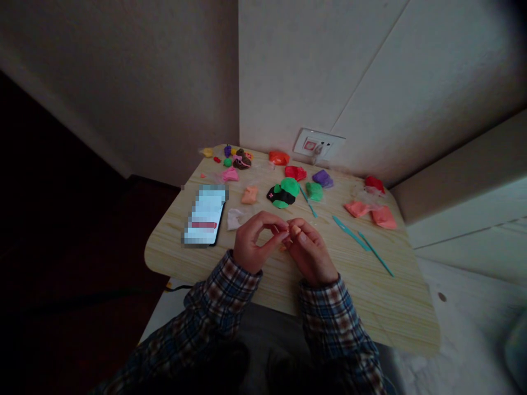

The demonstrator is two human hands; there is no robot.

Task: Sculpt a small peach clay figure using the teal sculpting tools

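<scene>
My left hand [255, 241] and my right hand [308, 249] meet above the near middle of a light wooden table [370, 296]. Both pinch a small orange piece of clay [295, 229] between their fingertips. Both wrists are in plaid sleeves. Just beyond the hands lies a green and black clay figure [284, 193]. A phone [205, 215] with a lit screen lies to the left of my left hand.
Several clay lumps are scattered over the far half: red [295, 172], purple [322, 178], green [314, 190], orange [279, 158], pink [230, 174], salmon [383, 216]. Teal plastic modelling tools [349, 232] lie right of my hands. A wall socket [317, 145] is behind the table.
</scene>
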